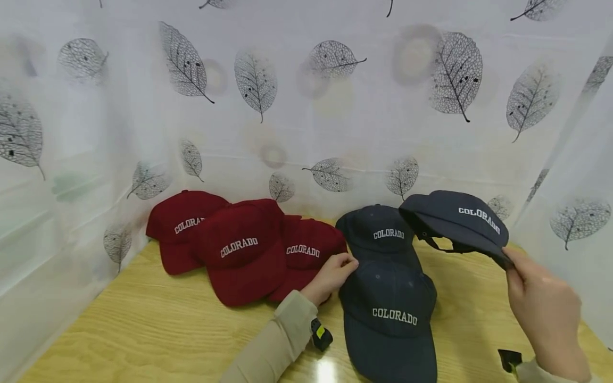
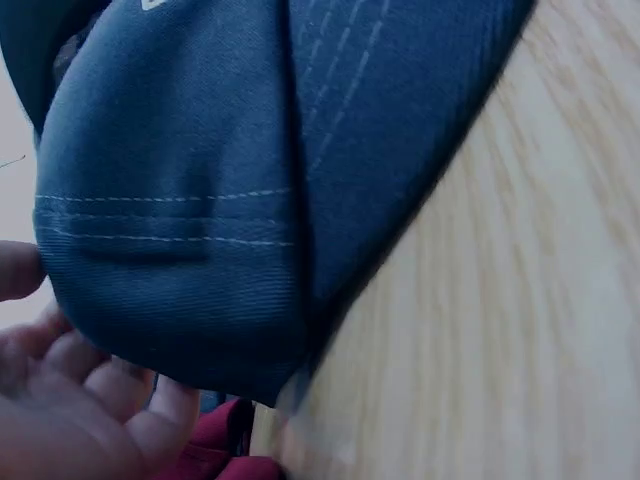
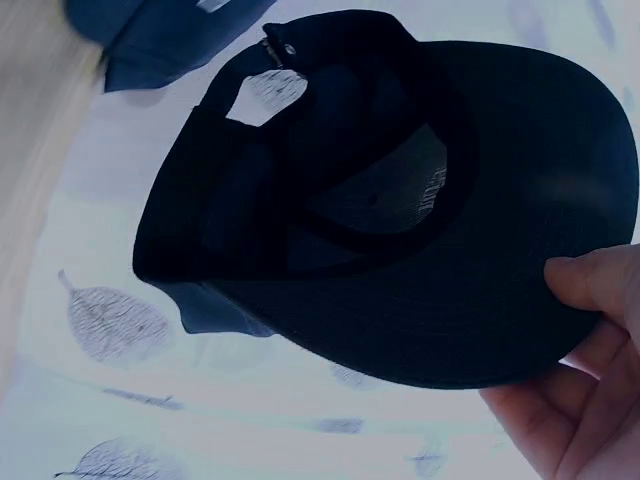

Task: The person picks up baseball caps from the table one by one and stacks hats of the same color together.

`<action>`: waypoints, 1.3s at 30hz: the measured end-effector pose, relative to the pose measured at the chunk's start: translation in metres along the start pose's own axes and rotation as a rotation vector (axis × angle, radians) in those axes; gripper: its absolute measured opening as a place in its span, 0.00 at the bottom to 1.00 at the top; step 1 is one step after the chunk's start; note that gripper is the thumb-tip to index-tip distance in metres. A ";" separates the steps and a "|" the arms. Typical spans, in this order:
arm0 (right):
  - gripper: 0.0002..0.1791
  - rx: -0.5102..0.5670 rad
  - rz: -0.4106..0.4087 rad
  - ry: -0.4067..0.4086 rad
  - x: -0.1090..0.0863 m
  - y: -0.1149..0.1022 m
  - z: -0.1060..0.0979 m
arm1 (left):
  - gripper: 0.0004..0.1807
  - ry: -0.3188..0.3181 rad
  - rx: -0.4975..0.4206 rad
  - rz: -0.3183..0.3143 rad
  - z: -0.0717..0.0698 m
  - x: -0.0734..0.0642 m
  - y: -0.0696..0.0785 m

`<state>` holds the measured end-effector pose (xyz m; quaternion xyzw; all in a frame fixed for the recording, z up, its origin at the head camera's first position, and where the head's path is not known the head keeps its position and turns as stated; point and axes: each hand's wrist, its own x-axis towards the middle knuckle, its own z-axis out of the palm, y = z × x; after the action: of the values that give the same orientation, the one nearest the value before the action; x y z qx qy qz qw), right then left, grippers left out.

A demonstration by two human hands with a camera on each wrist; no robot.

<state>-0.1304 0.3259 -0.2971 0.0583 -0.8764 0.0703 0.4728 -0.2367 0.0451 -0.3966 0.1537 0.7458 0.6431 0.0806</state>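
My right hand point(image 1: 546, 303) pinches the brim of a raised navy cap point(image 1: 460, 218) marked COLORADO. In the right wrist view this cap's dark underside point(image 3: 400, 220) and back strap show, with the thumb on the brim. My left hand point(image 1: 332, 274) grips the left edge of the front navy cap point(image 1: 390, 298), which lies with its brim toward me. From the left wrist, that hand's fingers point(image 2: 110, 390) sit at the stitched cap edge. Another navy cap point(image 1: 378, 231) lies behind, partly covered by the front one.
Left of the navy caps, three red caps overlap: a rear one point(image 1: 184, 223), a middle one point(image 1: 241, 244) and a right one point(image 1: 311, 247), partly behind my left hand. The wooden table point(image 1: 158, 330) meets a leaf-patterned curtain point(image 1: 306, 127) at the back and sides.
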 end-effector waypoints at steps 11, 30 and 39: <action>0.24 0.124 -0.198 0.154 0.001 -0.035 -0.001 | 0.20 0.178 -0.291 -0.033 -0.006 -0.002 0.025; 0.21 0.254 -0.347 0.159 -0.003 -0.059 0.010 | 0.17 0.110 -0.713 0.054 -0.008 -0.012 0.053; 0.22 0.301 -0.401 0.097 -0.004 -0.058 0.013 | 0.11 0.071 -0.759 0.023 -0.006 -0.017 0.057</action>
<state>-0.1292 0.2667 -0.3031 0.2973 -0.8033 0.1077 0.5047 -0.2159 0.0408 -0.3405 0.0988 0.4550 0.8795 0.0985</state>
